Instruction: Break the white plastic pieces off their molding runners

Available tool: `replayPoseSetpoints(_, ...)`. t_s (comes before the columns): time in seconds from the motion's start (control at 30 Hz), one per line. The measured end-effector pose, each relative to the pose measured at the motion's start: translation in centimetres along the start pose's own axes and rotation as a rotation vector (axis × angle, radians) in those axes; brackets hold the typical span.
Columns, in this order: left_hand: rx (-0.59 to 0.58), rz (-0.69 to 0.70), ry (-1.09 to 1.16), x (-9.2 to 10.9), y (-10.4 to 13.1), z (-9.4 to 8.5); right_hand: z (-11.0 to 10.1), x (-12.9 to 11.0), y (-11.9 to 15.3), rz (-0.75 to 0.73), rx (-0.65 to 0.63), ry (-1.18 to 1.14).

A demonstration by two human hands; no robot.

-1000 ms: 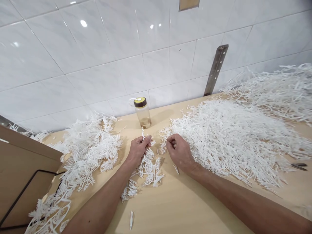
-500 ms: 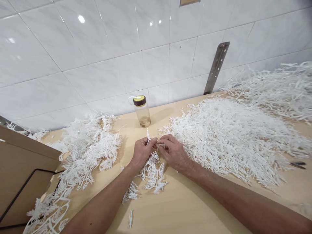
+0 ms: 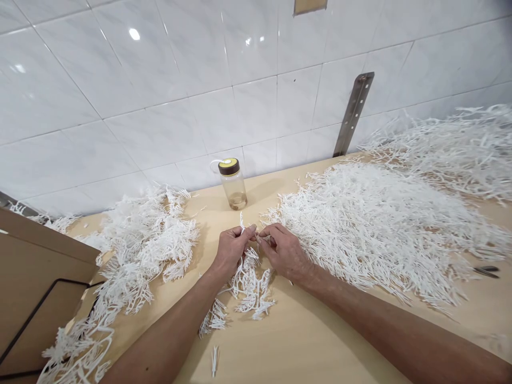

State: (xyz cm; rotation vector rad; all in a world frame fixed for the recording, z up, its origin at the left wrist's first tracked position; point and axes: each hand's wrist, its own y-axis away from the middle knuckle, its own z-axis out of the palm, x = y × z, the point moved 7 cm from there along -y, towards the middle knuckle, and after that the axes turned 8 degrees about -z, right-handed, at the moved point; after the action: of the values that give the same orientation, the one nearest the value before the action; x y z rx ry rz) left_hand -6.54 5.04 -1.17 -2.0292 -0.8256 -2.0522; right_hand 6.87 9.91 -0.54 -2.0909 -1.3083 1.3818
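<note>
My left hand [image 3: 232,249] is closed on a white branched strand [image 3: 241,220], whose tip sticks up above the fingers. Fingertips of my right hand [image 3: 286,250] are pinched close beside the left thumb; what they hold is too small to make out. Below both hands a cluster of white branched pieces [image 3: 252,290] hangs down or rests on the table; which one is unclear. One small white sprig [image 3: 215,361] lies apart near the front edge of the view.
White strands form a heap on the left [image 3: 148,234] and a larger one on the right [image 3: 380,224]. A lidded bottle [image 3: 234,184] stands behind my hands. Cardboard [image 3: 44,277] is at far left, a dark metal tool [image 3: 487,271] at far right, a metal bracket [image 3: 354,114] against the wall.
The fingertips of my right hand have drawn slightly away from the left thumb. My left hand keeps its grip, and the heaps look the same.
</note>
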Motion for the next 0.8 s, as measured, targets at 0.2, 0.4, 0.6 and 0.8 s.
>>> replayPoseSetpoints(0.2,-0.086,-0.008,0.003,0.0,-0.2,0.1,-0.3,-0.4,-0.1,-0.022,0.014,-0.037)
replayPoseSetpoints(0.4,-0.298,0.051,-0.001,0.2,0.0,1.0,-0.4,-0.4,-0.3,-0.022,-0.003,-0.086)
replayPoseSetpoints(0.6,-0.315,0.118,0.065,0.7,0.2,1.4,-0.2,0.1,-0.1,0.008,-0.016,-0.139)
replayPoseSetpoints(0.8,-0.202,0.104,-0.001,0.2,-0.3,0.6,-0.3,-0.2,-0.2,-0.005,-0.023,-0.166)
